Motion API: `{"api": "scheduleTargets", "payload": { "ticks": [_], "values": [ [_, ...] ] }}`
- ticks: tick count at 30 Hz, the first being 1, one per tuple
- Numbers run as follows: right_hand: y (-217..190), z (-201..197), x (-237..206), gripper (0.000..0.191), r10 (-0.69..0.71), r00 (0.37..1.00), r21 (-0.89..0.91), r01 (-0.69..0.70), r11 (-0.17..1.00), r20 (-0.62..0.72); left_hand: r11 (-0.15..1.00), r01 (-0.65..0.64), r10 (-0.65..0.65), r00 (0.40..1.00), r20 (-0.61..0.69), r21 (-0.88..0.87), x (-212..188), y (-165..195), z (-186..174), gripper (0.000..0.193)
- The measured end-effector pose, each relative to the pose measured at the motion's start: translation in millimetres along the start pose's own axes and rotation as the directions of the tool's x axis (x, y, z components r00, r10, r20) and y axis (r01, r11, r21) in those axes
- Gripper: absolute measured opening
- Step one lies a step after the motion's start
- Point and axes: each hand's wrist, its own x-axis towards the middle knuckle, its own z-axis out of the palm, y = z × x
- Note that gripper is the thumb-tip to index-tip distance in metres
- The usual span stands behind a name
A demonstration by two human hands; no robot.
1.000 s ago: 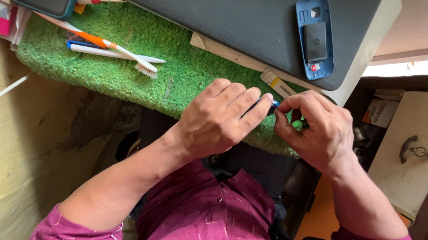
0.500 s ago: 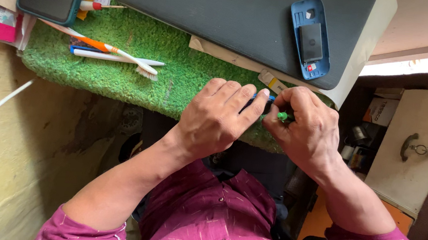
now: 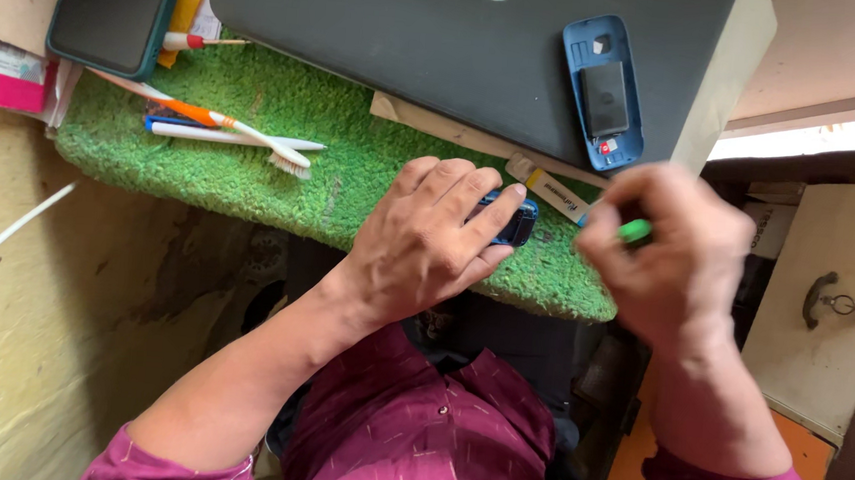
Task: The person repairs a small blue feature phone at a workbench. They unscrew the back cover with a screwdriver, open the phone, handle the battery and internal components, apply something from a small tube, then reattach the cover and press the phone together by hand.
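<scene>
Head view: two hands; left (image 3: pixel 427 245) grips blue phone (image 3: pixel 511 221); right (image 3: pixel 672 252) pinches green tool (image 3: pixel 635 229).

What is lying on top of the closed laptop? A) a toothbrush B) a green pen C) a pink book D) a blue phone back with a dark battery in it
D: a blue phone shell with a dark battery lies on the laptop lid, while the toothbrush rests on the green mat.
</scene>
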Motion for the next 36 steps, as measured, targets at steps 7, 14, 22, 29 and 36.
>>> {"api": "scheduleTargets", "payload": {
  "ticks": [7, 14, 22, 29, 36],
  "values": [
    [27.2, -13.5, 30.6, 0.008, 0.058, 0.998, -0.109, -0.058, 0.992, -0.008, 0.999, 0.051, -0.05, 0.997, 0.053, -0.009, 1.4, -1.8, -5.5, 0.06],
    [20.5, -21.1, 35.3, 0.005, 0.083, 0.996, -0.087, -0.081, 0.993, 0.02, 0.995, 0.093, -0.089, 0.991, 0.105, -0.038, 2.6, -8.3, -19.2, 0.065],
    [-26.8, -19.4, 39.8, 0.064, -0.182, 0.955, 0.231, 0.127, 0.965, 0.234, 0.993, 0.053, -0.042, 0.994, 0.101, -0.109, 2.0, -13.2, -18.8, 0.059],
    [-52.6, 15.9, 56.8, 0.065, -0.31, 0.897, 0.187, 0.261, 0.947, 0.315, 0.989, 0.008, 0.003, 0.997, 0.073, -0.147, -2.0, -19.1, -21.7, 0.054],
    [-45.3, 1.9, 19.6, 0.044, -0.154, 0.986, 0.075, 0.149, 0.986, 0.06, 0.985, -0.006, 0.02, 0.996, 0.083, -0.171, -2.8, -21.0, -22.6, 0.058]
  ]
}}
